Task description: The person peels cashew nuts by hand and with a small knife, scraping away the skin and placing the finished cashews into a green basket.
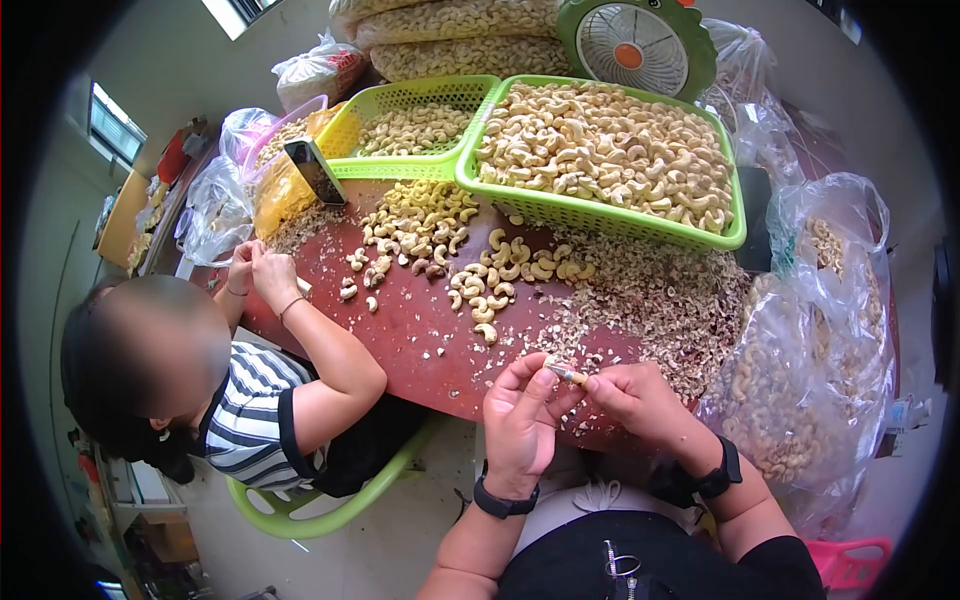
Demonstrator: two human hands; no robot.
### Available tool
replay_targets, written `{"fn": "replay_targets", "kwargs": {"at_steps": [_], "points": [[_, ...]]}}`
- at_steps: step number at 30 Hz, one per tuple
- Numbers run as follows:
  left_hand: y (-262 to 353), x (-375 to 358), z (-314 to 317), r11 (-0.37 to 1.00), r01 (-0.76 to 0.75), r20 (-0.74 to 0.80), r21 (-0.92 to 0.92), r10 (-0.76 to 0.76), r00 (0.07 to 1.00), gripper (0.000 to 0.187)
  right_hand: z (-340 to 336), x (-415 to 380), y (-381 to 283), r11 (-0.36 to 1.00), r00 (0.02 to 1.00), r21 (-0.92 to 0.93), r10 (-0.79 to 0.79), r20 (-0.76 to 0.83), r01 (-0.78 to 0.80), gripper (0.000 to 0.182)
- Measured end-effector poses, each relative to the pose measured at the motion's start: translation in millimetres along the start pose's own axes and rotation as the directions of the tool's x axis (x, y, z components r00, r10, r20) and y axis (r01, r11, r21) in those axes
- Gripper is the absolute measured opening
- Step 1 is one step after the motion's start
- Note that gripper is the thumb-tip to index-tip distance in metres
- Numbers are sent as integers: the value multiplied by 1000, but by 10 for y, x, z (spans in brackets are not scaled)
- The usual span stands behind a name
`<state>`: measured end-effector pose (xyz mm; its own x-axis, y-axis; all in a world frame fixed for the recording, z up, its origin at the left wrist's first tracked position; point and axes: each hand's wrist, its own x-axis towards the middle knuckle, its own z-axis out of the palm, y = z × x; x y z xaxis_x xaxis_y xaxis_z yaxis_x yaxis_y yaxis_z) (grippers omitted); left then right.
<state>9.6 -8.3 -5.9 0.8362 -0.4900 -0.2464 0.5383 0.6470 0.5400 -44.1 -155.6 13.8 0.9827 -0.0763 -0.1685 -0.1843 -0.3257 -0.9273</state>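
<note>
At the table's near edge, my left hand [520, 415] pinches a cashew nut [549, 362], mostly covered by the fingertips. My right hand [640, 402] is closed around the short light handle of a small knife [570, 375]; its blade points left and meets the nut. Just beyond my hands lies a loose group of pale cashews [490, 283], with a yellower heap [412, 215] behind it. Flaky brown skin scraps [665, 305] are spread over the table to the right of these nuts.
A green basket [600, 213] heaped with cashews stands at the back, beside another green basket [400, 165]. A fan [628, 50] is behind them. Bags of cashews [800, 370] crowd the right. A co-worker [270, 400] sits left, near an upright phone [314, 170].
</note>
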Motion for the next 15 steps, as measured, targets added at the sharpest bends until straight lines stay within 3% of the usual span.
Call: {"fn": "replay_targets", "kwargs": {"at_steps": [6, 15], "points": [[-145, -31, 27, 997, -76, -12, -4, 76, 997, 15, 18, 44, 89, 999, 995, 30, -35, -91, 38, 35], [-61, 38, -51, 983, -154, -16, 102, 157, 988, 14, -8, 29, 15, 1000, 999, 22, -4, -35, 5, 39]]}}
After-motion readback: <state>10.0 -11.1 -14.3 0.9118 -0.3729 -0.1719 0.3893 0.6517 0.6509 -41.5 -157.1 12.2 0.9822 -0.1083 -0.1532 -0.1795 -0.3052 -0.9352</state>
